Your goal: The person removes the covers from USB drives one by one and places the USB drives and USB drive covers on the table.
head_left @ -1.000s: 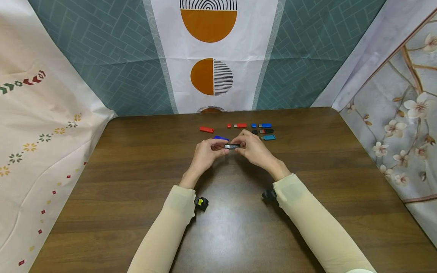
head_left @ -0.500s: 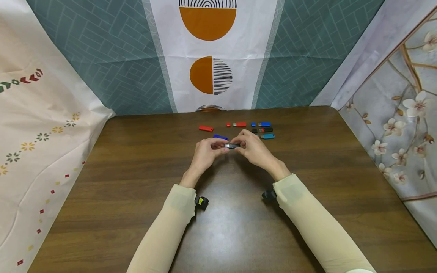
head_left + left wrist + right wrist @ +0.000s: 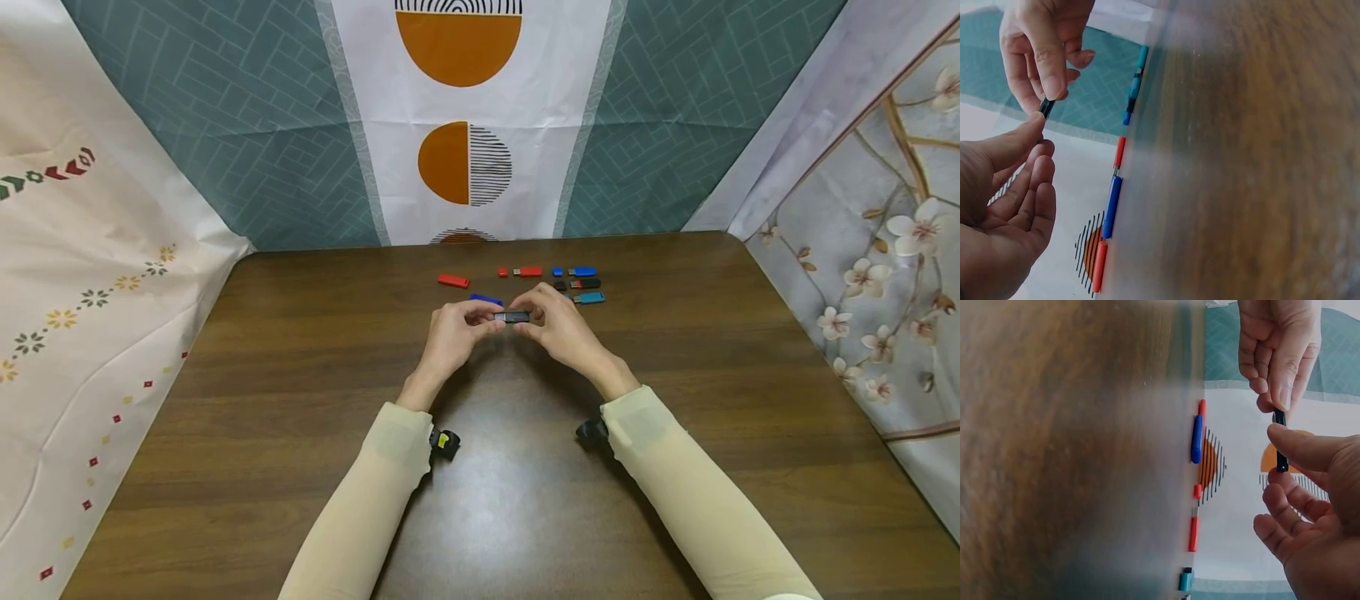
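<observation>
A small black USB flash drive (image 3: 513,317) is held between both hands, raised over the table. My left hand (image 3: 452,335) pinches its left end with thumb and fingertips. At the other end, the thumb and fingers of my right hand (image 3: 561,333) grip the body. In the left wrist view, the dark drive (image 3: 1047,107) spans the two thumb tips. The right wrist view has the drive (image 3: 1282,459) upright, its lower end showing past the right thumb. Fingertips hide the left end.
On the wooden table (image 3: 315,375) behind the hands lie a red drive (image 3: 453,281) and a dark blue drive (image 3: 486,300). To the right are uncapped drives, red (image 3: 531,272), blue (image 3: 582,272), black-and-red (image 3: 586,284) and teal (image 3: 590,297), with loose caps, including a red cap (image 3: 502,272).
The bright silver patch near the drive's left end shows less now. The left fingertips have shifted slightly right and up along it. Both hands keep hold of the drive.
</observation>
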A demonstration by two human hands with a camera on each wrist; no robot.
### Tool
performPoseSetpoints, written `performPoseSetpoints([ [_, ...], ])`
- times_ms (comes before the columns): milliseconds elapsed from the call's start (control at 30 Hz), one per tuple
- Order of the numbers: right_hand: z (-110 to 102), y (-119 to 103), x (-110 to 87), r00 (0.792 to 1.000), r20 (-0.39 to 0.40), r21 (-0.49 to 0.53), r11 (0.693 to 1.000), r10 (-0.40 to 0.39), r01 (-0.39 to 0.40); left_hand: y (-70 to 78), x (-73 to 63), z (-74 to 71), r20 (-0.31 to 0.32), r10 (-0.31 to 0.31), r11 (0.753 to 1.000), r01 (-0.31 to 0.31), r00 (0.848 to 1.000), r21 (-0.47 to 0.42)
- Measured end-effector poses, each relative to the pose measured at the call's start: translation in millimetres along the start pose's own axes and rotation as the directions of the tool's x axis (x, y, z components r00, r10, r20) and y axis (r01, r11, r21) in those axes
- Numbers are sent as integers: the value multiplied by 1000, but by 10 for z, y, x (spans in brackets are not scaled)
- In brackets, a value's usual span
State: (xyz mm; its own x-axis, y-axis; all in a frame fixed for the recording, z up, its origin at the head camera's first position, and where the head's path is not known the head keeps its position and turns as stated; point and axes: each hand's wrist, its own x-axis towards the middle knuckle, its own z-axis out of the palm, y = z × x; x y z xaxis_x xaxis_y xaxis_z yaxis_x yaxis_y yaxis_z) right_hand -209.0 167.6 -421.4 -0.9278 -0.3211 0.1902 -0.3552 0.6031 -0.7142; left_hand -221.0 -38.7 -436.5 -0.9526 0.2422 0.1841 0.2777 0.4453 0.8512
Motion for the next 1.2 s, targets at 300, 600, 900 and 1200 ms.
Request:
performPoseSetpoints([
  [300, 28, 49, 3, 999, -32, 19, 1000, -15, 16, -9, 4, 6, -1, 1, 1000, -1, 1000, 4],
  [600, 2, 72, -8, 999, -38, 41, 999, -5, 7, -16, 2, 12, 12, 4, 1000, -4, 1000, -5],
  [900, -17, 73, 7, 1000, -24, 33, 999, -1, 2, -8, -3, 10, 20, 10, 1000, -10, 1000, 4],
  [1200, -39, 78, 1, 1000, -25, 44, 999, 2, -1, -3, 0, -12, 23, 0, 1000, 0, 1000, 3],
])
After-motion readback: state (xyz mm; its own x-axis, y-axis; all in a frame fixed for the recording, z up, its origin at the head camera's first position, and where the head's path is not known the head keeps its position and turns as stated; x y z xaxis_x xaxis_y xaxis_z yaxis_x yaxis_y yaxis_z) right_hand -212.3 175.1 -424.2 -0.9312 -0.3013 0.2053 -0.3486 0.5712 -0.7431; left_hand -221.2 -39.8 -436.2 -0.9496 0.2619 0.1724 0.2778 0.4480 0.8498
